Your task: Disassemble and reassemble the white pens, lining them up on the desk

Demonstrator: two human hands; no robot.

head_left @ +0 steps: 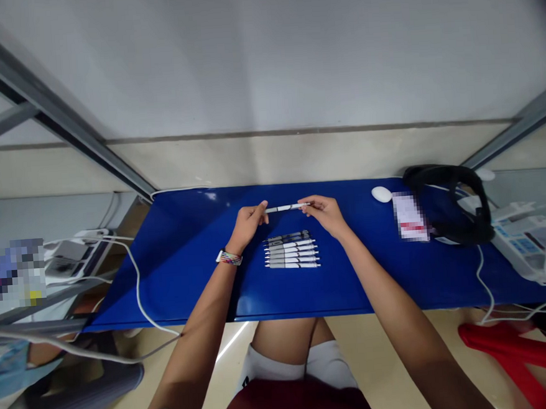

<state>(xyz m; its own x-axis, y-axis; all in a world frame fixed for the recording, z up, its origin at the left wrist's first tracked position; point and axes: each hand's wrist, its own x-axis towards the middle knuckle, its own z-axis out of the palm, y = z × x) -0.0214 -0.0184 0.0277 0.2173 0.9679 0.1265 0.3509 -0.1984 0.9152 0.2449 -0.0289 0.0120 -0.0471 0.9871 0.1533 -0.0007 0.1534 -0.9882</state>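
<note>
A white pen (285, 208) with a dark mark near its middle lies level between my two hands, above the far half of the blue table (183, 254). My left hand (250, 221) pinches one end of it, and my right hand (323, 212) grips the other end with thumb and fingers. Just below, several white and grey pens (293, 254) lie side by side in a neat row. At the row's far edge is a darker black pen (285, 238). The tips of the held pen are partly hidden by my fingers.
On the right of the table sit a white rounded object (381, 194), a blurred-out packet (409, 217) and a black strapped headset (481, 205). A white cable (138, 282) loops over the left edge. Metal posts (125, 171) frame both sides, with a wall behind.
</note>
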